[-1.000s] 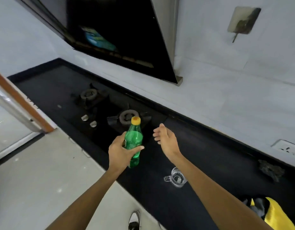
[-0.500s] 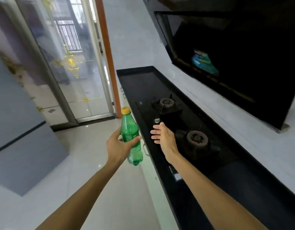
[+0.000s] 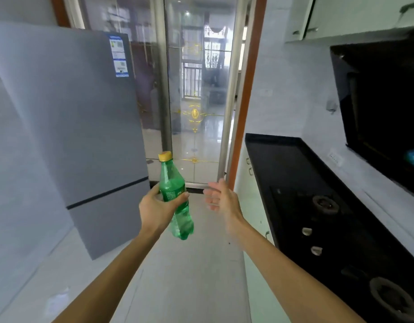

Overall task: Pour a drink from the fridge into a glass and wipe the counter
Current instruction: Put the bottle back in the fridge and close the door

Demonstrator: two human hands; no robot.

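A green plastic bottle (image 3: 175, 197) with a yellow cap stands nearly upright in the air, and my left hand (image 3: 158, 209) grips it around the middle. My right hand (image 3: 221, 199) hovers just to the right of the bottle, fingers straight and empty, a little blurred. The grey fridge (image 3: 84, 127) stands at the left with its doors closed. The black counter (image 3: 283, 159) runs along the right side. No glass is in view.
A gas hob (image 3: 327, 206) with two burners and knobs is set into the counter. A black range hood (image 3: 383, 101) hangs above it. A glass sliding door (image 3: 196, 89) with an orange frame is straight ahead. Pale floor tiles lie between fridge and counter.
The view has swung left from the counter toward the fridge and door. The glass and the yellow item have left the view. My left hand still grips the bottle; my right hand stays beside it.
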